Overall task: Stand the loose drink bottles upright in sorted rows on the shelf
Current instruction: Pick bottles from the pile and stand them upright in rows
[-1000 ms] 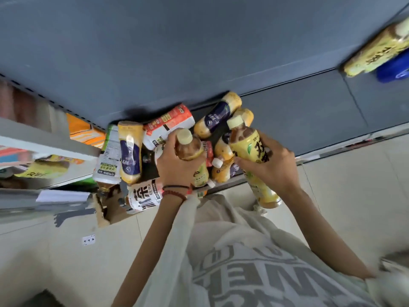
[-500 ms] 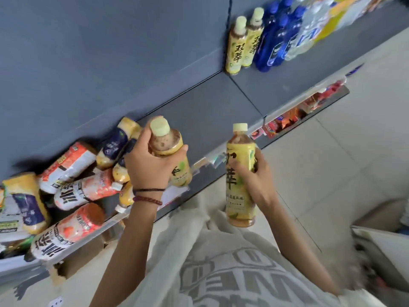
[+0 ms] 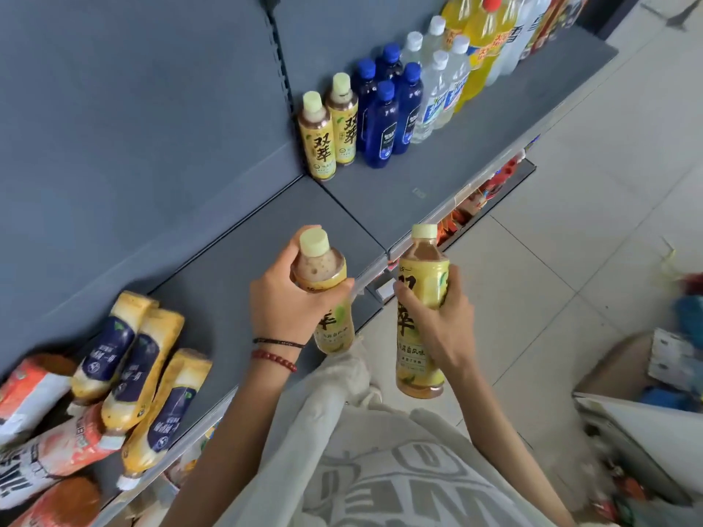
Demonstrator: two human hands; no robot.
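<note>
Bottles with orange labels [image 3: 36,393] and navy-label yellow bottles [image 3: 140,359] lie loose at the left end of the shelf [image 3: 243,260]. Left grip [image 3: 285,302] over shelf front edge, mid-length, fingers wrapped round yellow tea bottle [image 3: 321,268], cap up, tilted. Right grip [image 3: 441,321] just off shelf front edge, wrapped round second tea bottle [image 3: 422,268], upright. Shelf right part, at back panel: two matching tea bottles [image 3: 323,146] standing, then blue bottles [image 3: 380,131], clear bottles [image 3: 437,97].
</note>
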